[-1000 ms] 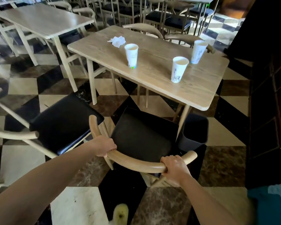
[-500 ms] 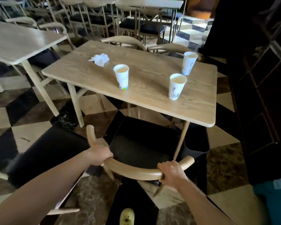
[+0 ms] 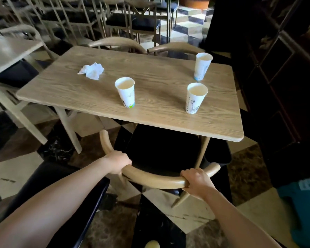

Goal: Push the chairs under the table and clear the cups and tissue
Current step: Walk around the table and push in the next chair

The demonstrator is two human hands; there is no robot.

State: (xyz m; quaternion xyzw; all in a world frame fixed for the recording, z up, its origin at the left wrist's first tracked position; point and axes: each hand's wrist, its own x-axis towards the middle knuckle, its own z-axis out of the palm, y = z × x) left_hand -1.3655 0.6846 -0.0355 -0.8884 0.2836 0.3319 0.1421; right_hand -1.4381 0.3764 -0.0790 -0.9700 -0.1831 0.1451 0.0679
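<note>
A wooden chair (image 3: pixel 156 178) with a curved back rail and black seat stands partly under the near edge of the wooden table (image 3: pixel 150 77). My left hand (image 3: pixel 119 162) grips the rail's left part, and my right hand (image 3: pixel 195 181) grips its right part. On the table stand three white paper cups: one near the middle (image 3: pixel 125 92), one at the near right (image 3: pixel 195 97), one at the far right (image 3: pixel 202 66). A crumpled white tissue (image 3: pixel 92 70) lies at the far left. A second chair's black seat (image 3: pixel 48 190) sits under my left forearm.
A dark bin (image 3: pixel 219 156) stands on the floor by the table's right leg. Two chair backs (image 3: pixel 175 46) show behind the table. Another table (image 3: pixel 5 51) is at the left, a dark cabinet (image 3: pixel 284 86) at the right, and something blue (image 3: pixel 304 208) at the lower right.
The chair has slid forward, its seat now partly beneath the tabletop. I have stepped closer; the table fills more of the view. Both hands keep their grip on the rail.
</note>
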